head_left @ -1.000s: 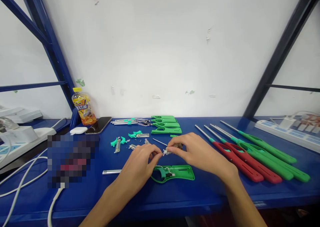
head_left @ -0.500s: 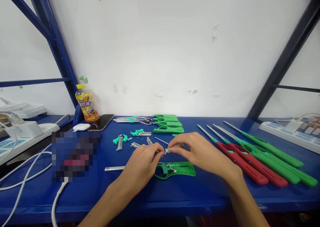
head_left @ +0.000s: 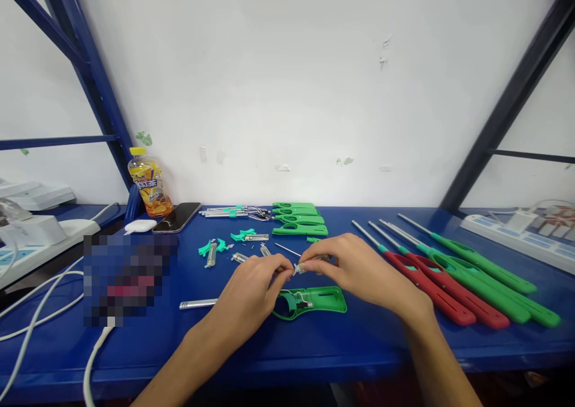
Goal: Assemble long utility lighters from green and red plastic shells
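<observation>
My right hand (head_left: 354, 269) pinches a small clear lighter fuel tank (head_left: 297, 269) between thumb and fingers, with its whitish end poking out to the left. Against that end, my left hand (head_left: 256, 281) has thumb and fingertips pressed together; whatever they grip is too small to see. Below the hands lies an opened green lighter shell half (head_left: 330, 300) with a wire and trigger part inside. Its metal barrel (head_left: 197, 303) sticks out left, partly behind my left hand. Several more clear tanks (head_left: 211, 255) and teal plastic pieces (head_left: 238, 235) lie beyond my left hand.
Green shell halves (head_left: 300, 230) and a bundle of metal barrels (head_left: 233, 212) lie by the wall. A thin metal rod (head_left: 287, 249) rests behind my hands. Red and green lighters (head_left: 453, 293) are at right. A phone (head_left: 177, 218), drink bottle (head_left: 150, 185) and cables (head_left: 96, 353) occupy the left.
The whole view has shifted slightly. Both hands keep nearly the same pinch around the tank's end, and the parts on the table lie as before.
</observation>
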Demonstrator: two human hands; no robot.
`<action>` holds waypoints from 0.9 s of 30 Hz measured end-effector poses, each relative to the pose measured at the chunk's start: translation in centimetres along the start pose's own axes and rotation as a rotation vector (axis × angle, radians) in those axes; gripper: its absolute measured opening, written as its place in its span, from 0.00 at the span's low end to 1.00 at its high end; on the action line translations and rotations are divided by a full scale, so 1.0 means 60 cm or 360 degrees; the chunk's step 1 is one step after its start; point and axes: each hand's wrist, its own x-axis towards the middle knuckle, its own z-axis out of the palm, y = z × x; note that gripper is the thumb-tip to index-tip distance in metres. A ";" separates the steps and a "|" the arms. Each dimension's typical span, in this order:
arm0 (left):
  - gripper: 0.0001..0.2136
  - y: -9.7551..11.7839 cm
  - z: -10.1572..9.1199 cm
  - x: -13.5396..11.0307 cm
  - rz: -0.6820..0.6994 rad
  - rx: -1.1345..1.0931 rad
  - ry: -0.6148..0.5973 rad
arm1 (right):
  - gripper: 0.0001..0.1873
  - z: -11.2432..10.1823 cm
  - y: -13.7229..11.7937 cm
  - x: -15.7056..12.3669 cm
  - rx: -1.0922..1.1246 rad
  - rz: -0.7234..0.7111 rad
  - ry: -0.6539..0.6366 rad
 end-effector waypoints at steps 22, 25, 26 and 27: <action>0.08 0.002 0.003 -0.004 0.0118 0.0198 0.0069 | 0.06 0.003 0.001 0.000 -0.0042 -0.0028 0.0050; 0.08 0.000 0.006 -0.005 0.0151 0.0252 0.0081 | 0.07 0.004 0.001 0.000 -0.0061 -0.0041 0.0066; 0.09 -0.001 0.007 -0.005 0.0162 0.0272 0.0087 | 0.07 0.004 0.001 -0.001 -0.0067 -0.0046 0.0069; 0.09 -0.002 0.008 -0.005 0.0176 0.0291 0.0092 | 0.07 0.005 0.001 -0.001 -0.0073 -0.0051 0.0071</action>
